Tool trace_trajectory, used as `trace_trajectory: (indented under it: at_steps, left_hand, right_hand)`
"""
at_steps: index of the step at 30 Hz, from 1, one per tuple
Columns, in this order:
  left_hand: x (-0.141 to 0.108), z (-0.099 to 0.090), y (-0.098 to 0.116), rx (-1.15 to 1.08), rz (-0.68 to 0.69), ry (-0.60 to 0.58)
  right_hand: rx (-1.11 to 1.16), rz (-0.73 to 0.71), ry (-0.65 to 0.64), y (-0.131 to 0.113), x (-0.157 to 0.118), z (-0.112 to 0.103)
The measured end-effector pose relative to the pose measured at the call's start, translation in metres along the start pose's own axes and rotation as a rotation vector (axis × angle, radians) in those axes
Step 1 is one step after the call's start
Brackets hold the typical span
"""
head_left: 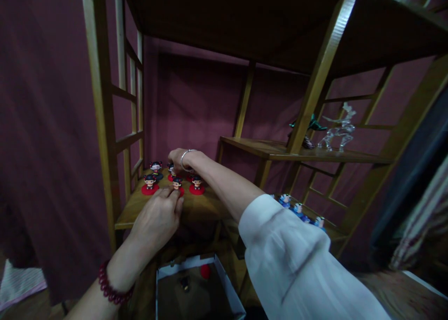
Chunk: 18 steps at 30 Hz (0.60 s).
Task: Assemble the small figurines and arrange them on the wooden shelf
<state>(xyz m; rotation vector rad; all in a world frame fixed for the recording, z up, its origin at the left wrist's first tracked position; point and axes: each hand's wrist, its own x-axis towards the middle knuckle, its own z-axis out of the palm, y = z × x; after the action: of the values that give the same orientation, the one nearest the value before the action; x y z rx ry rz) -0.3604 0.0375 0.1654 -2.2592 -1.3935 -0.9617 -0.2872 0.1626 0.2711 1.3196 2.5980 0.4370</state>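
Observation:
Small black-haired figurines on round bases stand in two rows on the left wooden shelf (206, 207). My left hand (161, 215), with a dark red bead bracelet at the wrist, has its fingers closed at the front middle figurine (177, 184). Farther back, my right hand (180, 159), wearing a silver bangle, reaches over the back row with its fingers closed on a back-row figurine (171, 169). Front-row figurines on red bases stand at left (150, 183) and right (197, 184). Another figurine (156, 168) on a dark base is at the back left.
Below the shelf, an open box (220, 269) holds a dark figurine (185, 284) and a red piece (205, 271). A clear deer ornament (339, 131) stands on the raised right shelf (336, 158). Blue and white figurines (298, 209) are lower right. A post (100, 114) borders the left.

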Motion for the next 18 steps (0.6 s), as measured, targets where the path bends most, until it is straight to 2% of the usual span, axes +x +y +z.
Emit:
trace_trajectory:
  at_steps: [10,18]
  left_hand:
    - [0.000,0.000,0.000,0.015,0.001,-0.008]
    - [0.000,0.001,0.000,0.031,-0.007,-0.031]
  right_hand:
    - [-0.008,0.007,-0.007,0.000,-0.003,0.000]
    - [0.087,0.059,-0.042,0.010,-0.029,-0.016]
